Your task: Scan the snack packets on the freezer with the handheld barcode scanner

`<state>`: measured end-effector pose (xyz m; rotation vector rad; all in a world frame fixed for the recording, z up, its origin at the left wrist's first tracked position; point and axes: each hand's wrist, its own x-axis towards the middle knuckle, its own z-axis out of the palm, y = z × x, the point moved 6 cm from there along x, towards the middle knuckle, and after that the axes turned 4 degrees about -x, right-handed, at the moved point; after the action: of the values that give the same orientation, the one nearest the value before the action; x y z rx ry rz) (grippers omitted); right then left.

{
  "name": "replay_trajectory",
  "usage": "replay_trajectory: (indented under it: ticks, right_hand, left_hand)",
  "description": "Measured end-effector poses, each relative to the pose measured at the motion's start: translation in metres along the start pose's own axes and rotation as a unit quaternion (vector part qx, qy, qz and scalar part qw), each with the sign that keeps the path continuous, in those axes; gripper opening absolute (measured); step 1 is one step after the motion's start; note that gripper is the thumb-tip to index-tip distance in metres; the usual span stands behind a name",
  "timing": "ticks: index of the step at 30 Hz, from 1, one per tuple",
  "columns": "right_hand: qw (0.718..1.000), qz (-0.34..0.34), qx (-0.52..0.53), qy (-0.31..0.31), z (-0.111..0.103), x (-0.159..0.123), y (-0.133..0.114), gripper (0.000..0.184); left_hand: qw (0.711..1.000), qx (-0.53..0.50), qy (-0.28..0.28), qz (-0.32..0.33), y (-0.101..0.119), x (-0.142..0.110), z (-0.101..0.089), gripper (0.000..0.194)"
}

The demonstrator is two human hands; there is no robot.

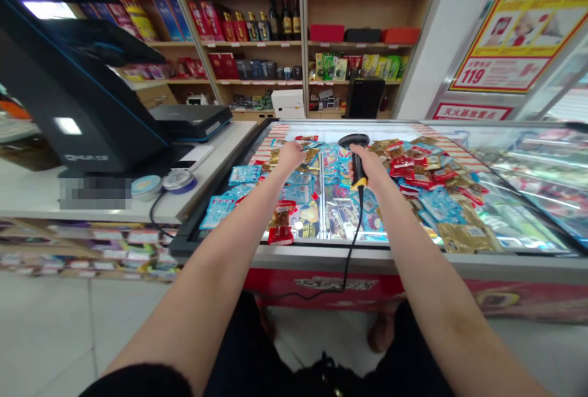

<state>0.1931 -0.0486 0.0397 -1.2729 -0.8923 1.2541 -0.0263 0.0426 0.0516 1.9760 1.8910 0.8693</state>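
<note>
- Over the glass-topped chest freezer (271, 256): left hand (290, 158) and right hand (367, 167), both reaching forward from bare forearms.
- Right hand: wrapped closed around the handle of a handheld barcode scanner (353, 139), black with a yellow band, its head tipped forward above the packets.
- Left hand: fingers drawn narrowly together at the heap, touching or just above a small packet; whether they grip it cannot be told.
- Scanner cord (353, 244): black, hanging from the scanner's base past the freezer's front edge and curving along the red front panel (321, 287).
- Freezer contents: loose heaps of blue foil packets (243, 174), red packets (407, 170) and gold foil packets (466, 238), lying directly below and beside both hands.
- Left of the freezer: white tabletop (37, 189) bearing a black point-of-sale terminal (78, 97), a flat black device (190, 121) and two round tins (147, 187).
- Ahead: wooden shelves (257, 48) stocked with boxed goods and dark liquor bottles (282, 20).
- Right, on the wall: a red-and-yellow poster (509, 29) printed with "119".
- Below: pale floor tiles (46, 336).
</note>
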Motion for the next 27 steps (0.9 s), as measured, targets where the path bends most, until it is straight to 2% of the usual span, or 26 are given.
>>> replay_trajectory:
  ticks: [4, 7, 11, 15, 21, 27]
  right_hand:
    - [0.998, 0.017, -0.036, -0.048, 0.043, 0.007, 0.015, 0.025]
    - [0.996, 0.022, -0.05, -0.069, 0.059, 0.008, 0.024, 0.025]
    - [0.995, 0.025, -0.063, -0.078, 0.061, 0.01, 0.032, 0.029]
    - [0.995, 0.022, -0.05, -0.084, 0.058, 0.011, 0.033, 0.026]
    - [0.995, 0.021, -0.033, -0.087, 0.054, 0.014, 0.033, 0.024]
    - [0.994, 0.016, -0.024, -0.107, 0.054, 0.011, 0.029, 0.022]
  left_hand:
    - [0.998, 0.051, 0.002, -0.027, -0.029, 0.007, -0.009, 0.024]
    - [0.997, 0.072, -0.004, -0.037, -0.036, 0.012, -0.003, 0.028]
    - [0.997, 0.064, 0.003, -0.04, -0.031, 0.014, 0.015, 0.054]
    - [0.996, 0.08, 0.032, -0.035, -0.024, 0.013, 0.025, 0.062]
    - [0.997, 0.046, 0.002, -0.069, -0.037, 0.022, 0.027, 0.049]
    - [0.992, -0.098, 0.053, -0.059, -0.053, 0.016, 0.012, 0.031]
